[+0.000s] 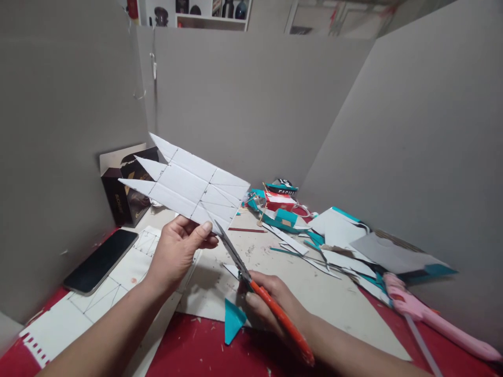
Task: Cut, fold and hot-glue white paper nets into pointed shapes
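My left hand (183,241) pinches the lower edge of a white piece of cardboard (188,175) between thumb and fingers. Pencilled lines and fold creases cross it, and three pointed flaps stick out at its far left end. In my right hand (271,298) is a pair of scissors (236,256) with orange handles, its blades pointing up at the cardboard's lower right edge. Whether the blades touch the cardboard, I cannot tell. Below the scissors, a teal triangular scrap (234,320) shows near my right fingers; whether it lies on the table or hangs there is unclear.
A phone (101,261) rests on paper with drawn shapes (98,303) at left, before a dark box (131,191). Cardboard scraps (341,251) pile up at right beside a pink glue gun (436,319). A pencil (247,230) lies mid-table. Grey panels (251,104) enclose the table.
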Motion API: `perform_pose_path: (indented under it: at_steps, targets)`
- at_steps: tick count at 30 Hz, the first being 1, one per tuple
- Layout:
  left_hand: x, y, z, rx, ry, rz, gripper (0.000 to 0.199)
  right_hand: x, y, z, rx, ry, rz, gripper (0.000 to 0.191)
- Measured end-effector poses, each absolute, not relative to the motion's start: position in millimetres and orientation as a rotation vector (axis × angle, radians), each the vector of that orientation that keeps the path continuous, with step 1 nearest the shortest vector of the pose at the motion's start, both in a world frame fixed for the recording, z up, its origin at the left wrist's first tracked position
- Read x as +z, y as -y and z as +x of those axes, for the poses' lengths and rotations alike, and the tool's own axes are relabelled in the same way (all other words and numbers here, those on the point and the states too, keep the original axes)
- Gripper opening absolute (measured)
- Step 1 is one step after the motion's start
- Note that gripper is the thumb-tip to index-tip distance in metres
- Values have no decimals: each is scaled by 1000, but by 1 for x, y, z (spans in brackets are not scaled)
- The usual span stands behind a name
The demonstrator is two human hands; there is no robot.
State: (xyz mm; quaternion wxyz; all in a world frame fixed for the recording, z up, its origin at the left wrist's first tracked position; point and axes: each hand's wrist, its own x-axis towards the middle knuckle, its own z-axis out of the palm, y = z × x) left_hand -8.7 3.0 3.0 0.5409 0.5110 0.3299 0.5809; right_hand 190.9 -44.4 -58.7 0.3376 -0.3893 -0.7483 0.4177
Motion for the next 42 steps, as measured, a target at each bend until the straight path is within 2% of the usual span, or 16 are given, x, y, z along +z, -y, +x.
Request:
perform_pose_path:
  at_steps: [23,42]
  targets:
    - [4,-3,-7,1376,-772,1180,19,-77,45,191,1227,1774,-1073,45]
    - [3,-4,-8,1362,-766,1194,18,-69,47,188,1128,1818,-1128,46]
